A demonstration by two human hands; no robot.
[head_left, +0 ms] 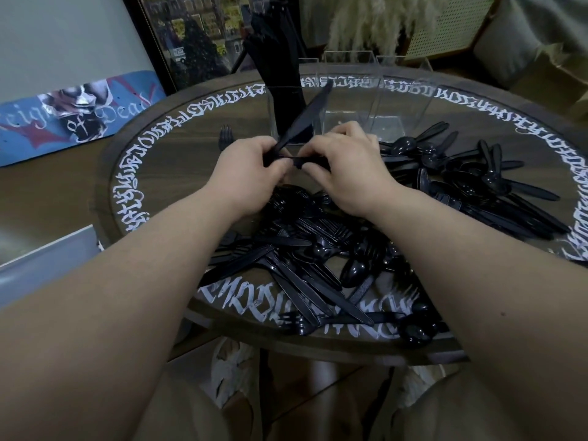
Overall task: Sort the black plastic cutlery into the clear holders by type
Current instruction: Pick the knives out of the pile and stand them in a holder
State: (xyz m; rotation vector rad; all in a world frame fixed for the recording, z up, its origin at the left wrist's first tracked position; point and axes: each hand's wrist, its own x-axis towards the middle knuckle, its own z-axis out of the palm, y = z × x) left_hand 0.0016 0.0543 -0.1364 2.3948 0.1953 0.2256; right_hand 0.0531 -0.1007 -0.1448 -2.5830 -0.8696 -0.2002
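Holding a black knife (302,117) in our left hand (246,168), fingers curled round its handle and blade pointing up toward the far edge of the table (178,173), we pinch a second dark piece (313,161) with our right hand (345,167); what type that piece is, we cannot tell. Both hands meet near the table's middle, almost touching.

We judge the sorting to be only begun. At the far edge stand the clear holders (394,97): the left one (283,100) is packed with upright black cutlery, while the two beside it look empty. Most of the work remains, since a large heap (305,249) of mixed knives, forks and spoons covers the near edge, and another spread (471,183), mostly spoons, lies toward the right edge. A lone fork (225,136) sits apart, left of the holders.

Tangled handles in the heap may slow picking. Off the table, a painted skateboard deck (73,116) leans at the far left.
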